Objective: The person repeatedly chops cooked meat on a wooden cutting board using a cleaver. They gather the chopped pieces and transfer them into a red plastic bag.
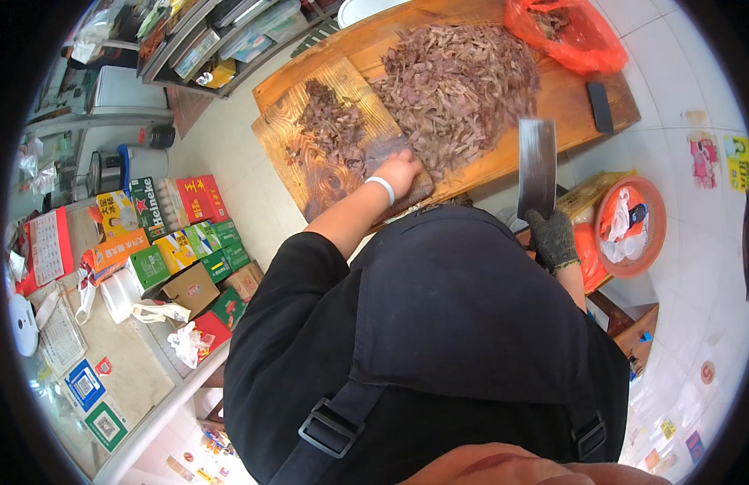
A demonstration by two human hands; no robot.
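In the head view my left hand (402, 174), bare with a white band at the wrist, rests at the near right side of a wooden cutting board (274, 136). Its fingers are curled down over a dark greyish patch; whether they hold anything is hidden. Brownish-purple chopped food strips (335, 121) lie on the board beside that hand. My right hand (552, 239), in a dark knit glove, grips a cleaver (537, 167) with its broad blade raised off the table's near edge. Beyond the board spreads a large heap of similar strips (459, 91).
The wooden table (617, 100) also bears a red plastic bag (593, 42) of strips and a black phone-like slab (599, 107). A reddish basin (652, 233) stands by my right hand, near a tiled wall. Stacked drink cartons (198, 288) and a counter (141, 351) are at left.
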